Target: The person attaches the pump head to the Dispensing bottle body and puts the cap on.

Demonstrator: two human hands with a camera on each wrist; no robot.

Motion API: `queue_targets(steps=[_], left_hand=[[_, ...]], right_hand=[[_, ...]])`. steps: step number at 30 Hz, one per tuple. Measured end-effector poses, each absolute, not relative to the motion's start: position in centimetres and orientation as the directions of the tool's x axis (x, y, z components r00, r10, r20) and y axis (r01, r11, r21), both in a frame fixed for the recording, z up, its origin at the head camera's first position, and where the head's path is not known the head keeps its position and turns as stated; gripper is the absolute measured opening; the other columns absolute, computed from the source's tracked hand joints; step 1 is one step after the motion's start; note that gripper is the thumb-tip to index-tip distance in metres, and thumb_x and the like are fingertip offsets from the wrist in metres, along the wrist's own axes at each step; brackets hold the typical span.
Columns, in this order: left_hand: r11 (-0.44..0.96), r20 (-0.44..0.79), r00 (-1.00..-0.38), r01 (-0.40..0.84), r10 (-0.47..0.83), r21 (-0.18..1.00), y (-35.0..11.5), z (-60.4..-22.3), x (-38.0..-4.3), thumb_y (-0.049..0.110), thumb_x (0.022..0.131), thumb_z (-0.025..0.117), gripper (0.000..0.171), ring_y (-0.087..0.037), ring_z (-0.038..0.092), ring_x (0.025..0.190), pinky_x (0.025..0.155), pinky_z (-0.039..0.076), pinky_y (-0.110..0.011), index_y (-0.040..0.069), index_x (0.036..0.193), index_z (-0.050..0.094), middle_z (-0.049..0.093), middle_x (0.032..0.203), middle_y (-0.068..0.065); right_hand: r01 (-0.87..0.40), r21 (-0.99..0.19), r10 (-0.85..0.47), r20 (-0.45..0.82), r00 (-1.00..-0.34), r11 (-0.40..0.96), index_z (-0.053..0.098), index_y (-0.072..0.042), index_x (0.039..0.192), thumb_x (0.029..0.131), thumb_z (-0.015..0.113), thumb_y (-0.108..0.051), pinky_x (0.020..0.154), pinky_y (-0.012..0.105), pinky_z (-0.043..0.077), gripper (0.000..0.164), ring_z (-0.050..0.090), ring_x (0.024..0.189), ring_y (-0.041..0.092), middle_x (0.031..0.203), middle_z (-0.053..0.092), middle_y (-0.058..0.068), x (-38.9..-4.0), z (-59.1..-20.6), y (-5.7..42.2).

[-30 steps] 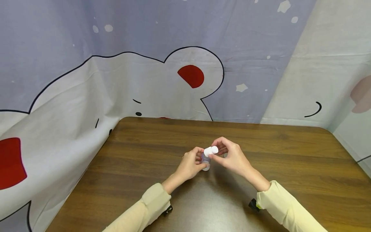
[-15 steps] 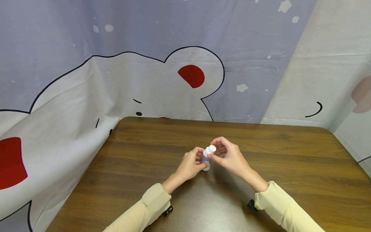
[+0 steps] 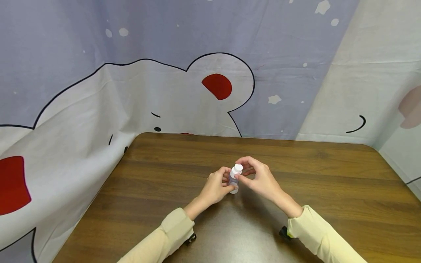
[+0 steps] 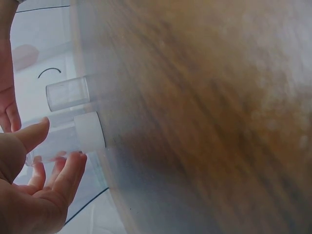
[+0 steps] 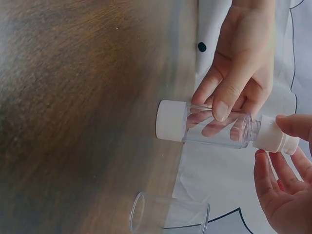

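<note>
A small clear bottle (image 3: 234,183) with a white base (image 5: 170,120) stands upright on the table. My left hand (image 3: 214,187) grips its body, thumb on the near side and fingers behind. My right hand (image 3: 261,179) pinches a white bottle top (image 3: 236,170) between thumb and fingers, right at the bottle's mouth. In the right wrist view, part of the clear threaded neck (image 5: 254,129) shows just below the white top. Beside the bottle stands a clear cylindrical cover (image 4: 68,93), which the right hand mostly hides in the head view.
The brown wooden table (image 3: 171,160) extends around both hands. A printed curtain (image 3: 158,91) hangs behind the table's far edge and along its left side.
My right hand has moved slightly left and tipped the white top from a sideways tilt to nearly upright over the bottle's neck. The left hand and bottle have stayed put.
</note>
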State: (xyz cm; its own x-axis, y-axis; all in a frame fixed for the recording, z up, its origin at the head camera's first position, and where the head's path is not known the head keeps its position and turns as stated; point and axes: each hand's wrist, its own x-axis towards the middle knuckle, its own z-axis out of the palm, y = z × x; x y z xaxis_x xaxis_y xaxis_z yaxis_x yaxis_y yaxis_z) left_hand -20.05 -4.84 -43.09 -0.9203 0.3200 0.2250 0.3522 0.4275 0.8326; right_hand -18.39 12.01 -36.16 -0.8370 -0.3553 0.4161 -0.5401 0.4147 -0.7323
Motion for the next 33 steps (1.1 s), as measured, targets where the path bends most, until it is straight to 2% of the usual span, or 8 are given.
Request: queue_targets(steps=[9, 19, 28, 33], left_hand=[[0.429, 0.222, -0.92, 0.351, 0.322, 0.832, -4.9, -43.1, -20.0, 0.005, 0.08, 0.076, 0.043, -0.03, 0.067, 0.094, 0.079, 0.059, -0.026, -0.005, 0.116, 0.055, 0.067, 0.106, -0.018], [0.423, 0.212, -0.921, 0.342, 0.325, 0.839, -4.9, -43.1, -20.0, 0.005, 0.081, 0.075, 0.042, -0.03, 0.067, 0.097, 0.08, 0.059, -0.024, -0.004, 0.117, 0.055, 0.066, 0.108, -0.018], [0.424, 0.218, -0.92, 0.348, 0.324, 0.836, -4.9, -43.1, -20.1, 0.005, 0.081, 0.075, 0.041, -0.029, 0.068, 0.096, 0.079, 0.059, -0.025, -0.004, 0.116, 0.055, 0.067, 0.107, -0.018], [0.429, 0.209, -0.923, 0.341, 0.324, 0.837, -4.9, -43.1, -20.1, 0.005, 0.081, 0.075, 0.041, -0.029, 0.068, 0.096, 0.08, 0.059, -0.025, -0.003, 0.116, 0.055, 0.067, 0.107, -0.017]], right_hand=[[-0.585, -0.712, -0.368, 0.462, -0.807, 0.388, 0.06, 0.007, 0.111, 0.078, 0.071, 0.009, 0.071, 0.046, 0.058, 0.034, 0.067, 0.08, 0.03, 0.097, 0.069, 0.019, -19.4, -38.0, 12.1], [-0.605, -0.694, -0.378, 0.478, -0.793, 0.39, 0.064, -0.005, 0.113, 0.08, 0.073, 0.002, 0.073, 0.033, 0.059, 0.035, 0.067, 0.083, 0.02, 0.1, 0.069, 0.006, -20.5, -39.7, 12.6], [-0.624, -0.679, -0.374, 0.504, -0.779, 0.387, 0.064, -0.003, 0.112, 0.079, 0.074, 0.002, 0.072, 0.035, 0.06, 0.035, 0.067, 0.083, 0.021, 0.1, 0.068, 0.006, -20.6, -40.2, 12.6], [-0.626, -0.679, -0.37, 0.508, -0.778, 0.384, 0.064, -0.005, 0.112, 0.079, 0.074, 0.002, 0.071, 0.034, 0.06, 0.036, 0.067, 0.082, 0.02, 0.1, 0.068, 0.006, -20.7, -40.3, 12.6]])
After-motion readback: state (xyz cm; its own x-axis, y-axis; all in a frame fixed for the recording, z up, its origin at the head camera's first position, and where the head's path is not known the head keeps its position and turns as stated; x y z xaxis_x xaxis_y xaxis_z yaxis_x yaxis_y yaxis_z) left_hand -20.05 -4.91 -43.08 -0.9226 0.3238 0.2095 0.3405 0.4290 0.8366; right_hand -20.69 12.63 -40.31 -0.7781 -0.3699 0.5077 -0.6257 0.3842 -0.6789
